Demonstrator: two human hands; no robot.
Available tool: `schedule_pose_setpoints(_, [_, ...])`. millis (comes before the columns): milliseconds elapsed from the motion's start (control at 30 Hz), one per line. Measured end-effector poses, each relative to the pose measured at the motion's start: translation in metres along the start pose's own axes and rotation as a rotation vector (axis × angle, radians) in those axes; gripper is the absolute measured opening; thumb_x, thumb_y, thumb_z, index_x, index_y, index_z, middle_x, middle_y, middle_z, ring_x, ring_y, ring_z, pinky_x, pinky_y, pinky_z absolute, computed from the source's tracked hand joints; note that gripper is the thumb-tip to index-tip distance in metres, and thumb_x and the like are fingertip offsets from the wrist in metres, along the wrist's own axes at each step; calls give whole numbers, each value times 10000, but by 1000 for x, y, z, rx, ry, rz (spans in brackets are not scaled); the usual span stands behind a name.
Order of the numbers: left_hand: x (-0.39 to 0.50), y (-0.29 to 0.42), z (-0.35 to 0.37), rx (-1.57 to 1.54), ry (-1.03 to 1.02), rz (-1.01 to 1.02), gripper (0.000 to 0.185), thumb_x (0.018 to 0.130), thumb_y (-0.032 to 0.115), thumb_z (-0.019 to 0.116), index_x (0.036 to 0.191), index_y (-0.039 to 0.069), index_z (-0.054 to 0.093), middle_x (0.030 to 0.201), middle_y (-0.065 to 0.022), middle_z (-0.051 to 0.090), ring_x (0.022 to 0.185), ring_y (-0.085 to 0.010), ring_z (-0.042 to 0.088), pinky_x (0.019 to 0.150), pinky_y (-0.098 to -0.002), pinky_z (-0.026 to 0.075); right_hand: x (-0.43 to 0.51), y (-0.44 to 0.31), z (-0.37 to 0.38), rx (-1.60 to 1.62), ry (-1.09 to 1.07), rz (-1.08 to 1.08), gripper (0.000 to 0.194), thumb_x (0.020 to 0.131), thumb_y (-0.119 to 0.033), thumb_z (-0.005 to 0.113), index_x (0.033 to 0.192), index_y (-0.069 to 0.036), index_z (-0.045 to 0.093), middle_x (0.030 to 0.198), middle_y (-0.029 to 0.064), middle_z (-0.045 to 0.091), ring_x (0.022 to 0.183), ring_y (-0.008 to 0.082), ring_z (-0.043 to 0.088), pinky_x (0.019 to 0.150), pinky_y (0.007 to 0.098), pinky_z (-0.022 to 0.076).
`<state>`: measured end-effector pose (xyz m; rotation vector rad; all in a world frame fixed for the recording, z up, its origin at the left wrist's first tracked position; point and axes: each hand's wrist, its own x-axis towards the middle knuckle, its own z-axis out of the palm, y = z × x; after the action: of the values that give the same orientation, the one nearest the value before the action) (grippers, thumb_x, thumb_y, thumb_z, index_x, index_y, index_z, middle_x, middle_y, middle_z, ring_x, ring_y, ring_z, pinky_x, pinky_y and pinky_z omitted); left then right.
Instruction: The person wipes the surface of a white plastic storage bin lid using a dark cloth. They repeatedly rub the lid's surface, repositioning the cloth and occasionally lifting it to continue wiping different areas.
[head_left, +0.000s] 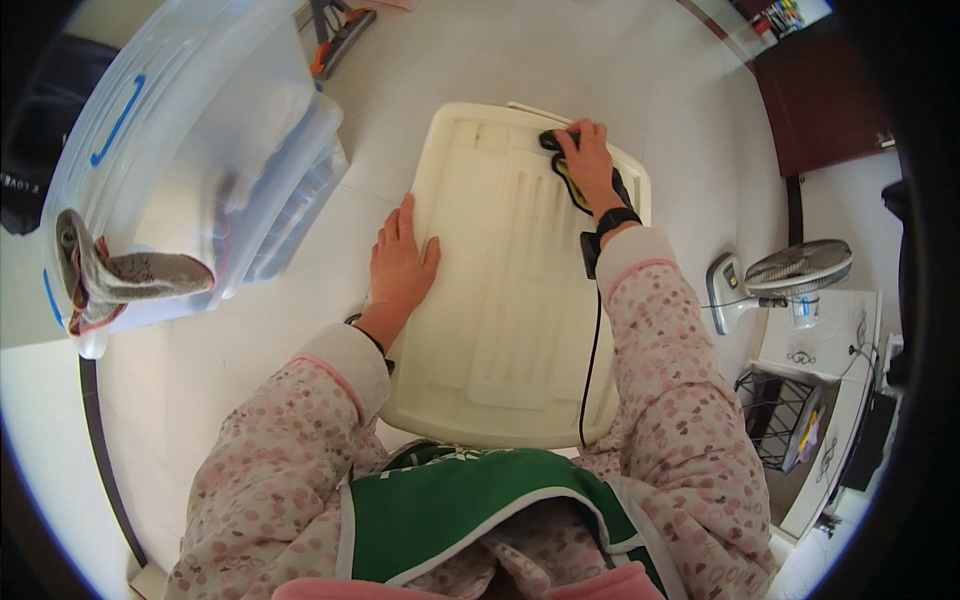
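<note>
In front of me a cream plastic storage box lid (487, 300) lies flat, its ribbed surface facing up. My left hand (401, 262) rests on the lid's left edge, thumb apart from the fingers and nothing in its grasp. Near the far right corner, my right hand (587, 157) grips a black and yellow-green cloth-like item (566, 176), partly covered by my fingers and wrist. Just below the right wrist, a black cable (590, 367) runs across the lid towards me.
Clear plastic storage bins (247, 150) stand at the left, with grey work gloves (142, 270) draped over one. An orange and grey tool (337, 41) lies beyond them. To the right are an electric fan (799, 268), a white cabinet (817, 337) and a black wire basket (765, 409).
</note>
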<state>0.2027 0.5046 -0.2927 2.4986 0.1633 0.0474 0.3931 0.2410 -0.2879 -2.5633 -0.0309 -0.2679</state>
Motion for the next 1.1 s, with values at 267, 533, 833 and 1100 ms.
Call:
schedule_pose_setpoints(267, [2, 0, 3, -48, -24, -27, 642, 874, 245, 510, 1412, 89, 196, 1319, -149, 388, 1139, -307, 451, 917, -432, 399, 4, -110, 34, 357, -35, -255, 276, 851, -272, 589, 1025, -58, 599, 933, 185, 549, 885, 316, 558, 776, 381, 447])
schedule_pose_setpoints(533, [-1, 0, 2, -51, -8, -10, 631, 887, 237, 498, 1416, 97, 184, 1300, -149, 400, 1107, -312, 478, 878, -416, 427, 26, -144, 102, -398, -14, -241, 214, 891, -315, 499, 884, -138, 619, 963, 157, 509, 845, 351, 566, 676, 433, 497])
schedule_pose_setpoints(833, [-1, 3, 5, -127, 0, -13, 634, 882, 217, 510, 1411, 94, 183, 1302, -152, 380, 1096, -319, 480, 854, -432, 437, 32, -143, 98, -388, -161, -241, 302, 822, -400, 588, 970, -145, 652, 1016, 123, 477, 943, 324, 522, 708, 418, 512])
schedule_pose_setpoints(1100, [0, 3, 2, -152, -9, -7, 636, 876, 207, 517, 1408, 96, 187, 1290, -151, 384, 1097, -324, 476, 850, -436, 438, 53, -150, 105, -701, -313, -326, 236, 851, -314, 496, 905, -186, 686, 1006, 111, 497, 960, 320, 520, 719, 427, 511])
